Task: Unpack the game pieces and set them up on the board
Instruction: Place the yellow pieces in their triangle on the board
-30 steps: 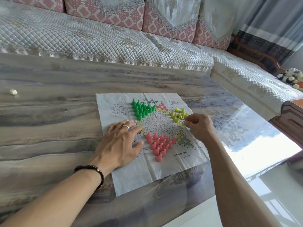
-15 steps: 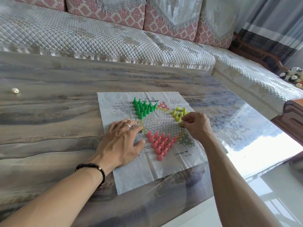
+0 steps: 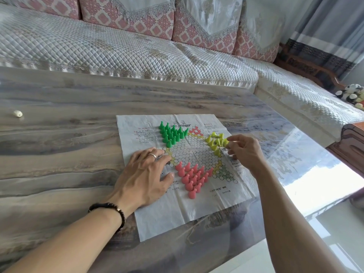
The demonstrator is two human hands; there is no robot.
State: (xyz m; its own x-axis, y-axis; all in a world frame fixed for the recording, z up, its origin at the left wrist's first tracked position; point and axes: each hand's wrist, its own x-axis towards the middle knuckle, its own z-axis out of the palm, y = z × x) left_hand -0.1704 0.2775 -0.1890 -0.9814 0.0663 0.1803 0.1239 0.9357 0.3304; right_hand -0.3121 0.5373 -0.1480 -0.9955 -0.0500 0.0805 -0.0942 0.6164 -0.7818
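Left hand (image 3: 146, 175) flat, fingers spread, pressing board (image 3: 197, 203). Right hand (image 3: 243, 151) fingers curled at yellow pieces (image 3: 216, 141); pinch unclear, fingertips hidden.

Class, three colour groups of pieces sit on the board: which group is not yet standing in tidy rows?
The yellow pieces by the right hand: several lie tipped over, whereas green and pink stand upright.

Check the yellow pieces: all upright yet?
No. Several yellow pieces lie tipped at the group's far edge; the right hand pinches one at its near-right side.

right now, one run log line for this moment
left hand flat on paper board | right hand pinching yellow piece | green, pink sets placed
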